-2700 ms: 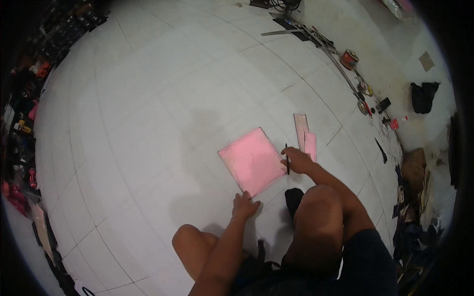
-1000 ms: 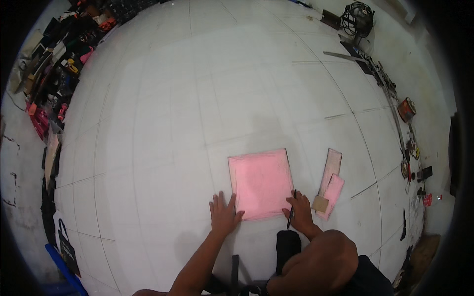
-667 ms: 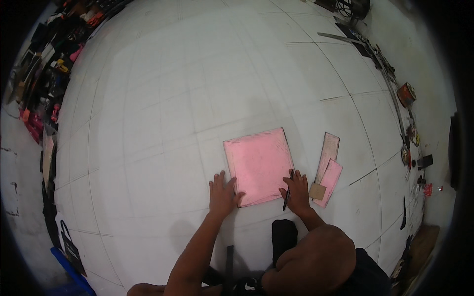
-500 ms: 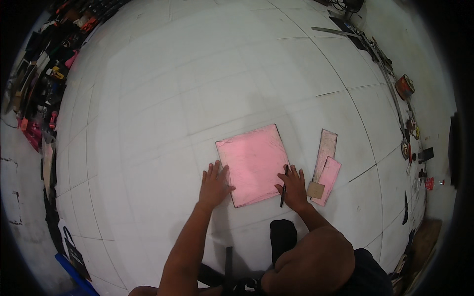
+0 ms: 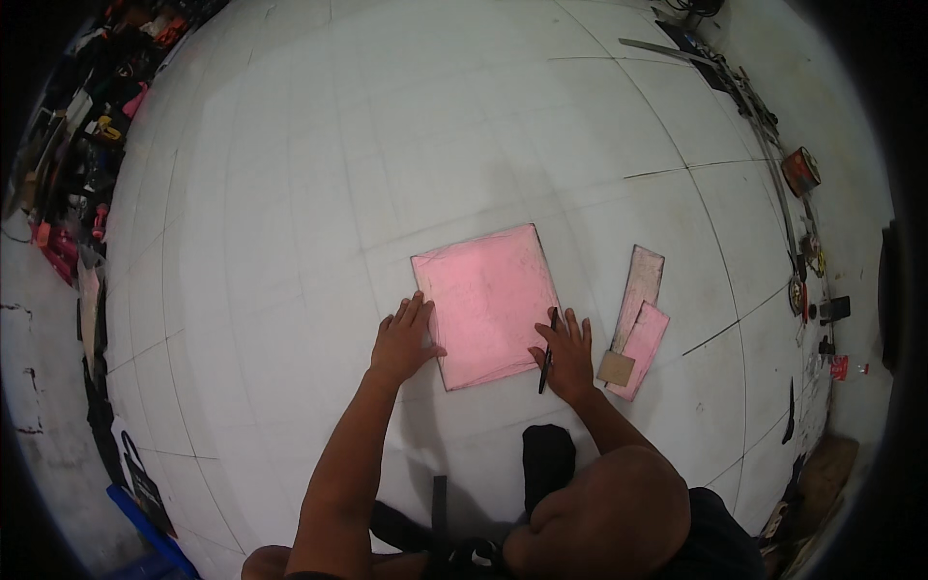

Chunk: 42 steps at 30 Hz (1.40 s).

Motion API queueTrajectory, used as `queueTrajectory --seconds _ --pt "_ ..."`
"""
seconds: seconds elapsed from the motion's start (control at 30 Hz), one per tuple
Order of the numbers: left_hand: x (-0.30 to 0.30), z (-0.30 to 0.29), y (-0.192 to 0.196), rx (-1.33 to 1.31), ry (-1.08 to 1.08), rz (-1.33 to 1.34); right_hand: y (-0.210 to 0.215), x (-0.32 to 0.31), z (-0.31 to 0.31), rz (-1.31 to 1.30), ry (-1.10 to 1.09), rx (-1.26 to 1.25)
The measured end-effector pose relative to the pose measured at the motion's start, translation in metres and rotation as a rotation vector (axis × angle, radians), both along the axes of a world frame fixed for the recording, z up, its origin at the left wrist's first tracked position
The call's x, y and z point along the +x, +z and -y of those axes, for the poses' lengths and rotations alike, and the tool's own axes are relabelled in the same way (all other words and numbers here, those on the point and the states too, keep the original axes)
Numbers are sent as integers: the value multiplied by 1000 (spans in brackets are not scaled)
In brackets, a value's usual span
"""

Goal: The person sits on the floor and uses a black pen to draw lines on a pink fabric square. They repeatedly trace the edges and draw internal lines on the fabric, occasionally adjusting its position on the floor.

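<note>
A square pink sheet (image 5: 488, 304) with dark edges lies flat on the pale floor in front of me. My left hand (image 5: 401, 340) rests at its left edge, fingers stretched out and thumb over the sheet's lower left border. At the opposite edge, my right hand (image 5: 568, 356) holds a slim black pen (image 5: 547, 362) while its thumb and fingers touch the sheet. Just right of that hand lie a long, faded pink strip (image 5: 642, 280), a shorter pink strip (image 5: 647, 338) overlapping it, and a small brown square piece (image 5: 616, 367) on top of them.
Cluttered tools and bags (image 5: 82, 145) line the left wall. Along the right wall are a metal bar (image 5: 667, 50), a round tin (image 5: 800, 171) and a plastic bottle (image 5: 839, 367). A dark strip (image 5: 440, 507) lies close to my legs.
The pink sheet has slid a little left and away from me, and both hands have moved with it. The pen stays in my right hand. The strips lie as before.
</note>
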<state>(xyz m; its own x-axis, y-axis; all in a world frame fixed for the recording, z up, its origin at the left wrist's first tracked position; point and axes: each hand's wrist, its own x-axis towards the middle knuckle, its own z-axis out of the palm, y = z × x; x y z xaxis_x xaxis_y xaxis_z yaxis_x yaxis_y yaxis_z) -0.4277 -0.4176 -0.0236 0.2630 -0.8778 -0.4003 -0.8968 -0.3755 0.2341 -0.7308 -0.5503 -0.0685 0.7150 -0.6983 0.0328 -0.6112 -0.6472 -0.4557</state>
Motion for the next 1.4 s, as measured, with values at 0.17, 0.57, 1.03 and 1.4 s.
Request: queueTrajectory --seconds 0.17,0.57,1.03,1.4 --pt "2 -1 0 -27 8 -10 2 3 0 -11 -9 11" --pt "2 0 -3 -23 -2 -24 0 4 -1 -11 -24 -3" --pt "1 -4 1 -17 -61 22 1 2 -1 -23 -28 8" --pt "3 -4 7 29 -18 -21 5 10 -1 -38 -21 38"
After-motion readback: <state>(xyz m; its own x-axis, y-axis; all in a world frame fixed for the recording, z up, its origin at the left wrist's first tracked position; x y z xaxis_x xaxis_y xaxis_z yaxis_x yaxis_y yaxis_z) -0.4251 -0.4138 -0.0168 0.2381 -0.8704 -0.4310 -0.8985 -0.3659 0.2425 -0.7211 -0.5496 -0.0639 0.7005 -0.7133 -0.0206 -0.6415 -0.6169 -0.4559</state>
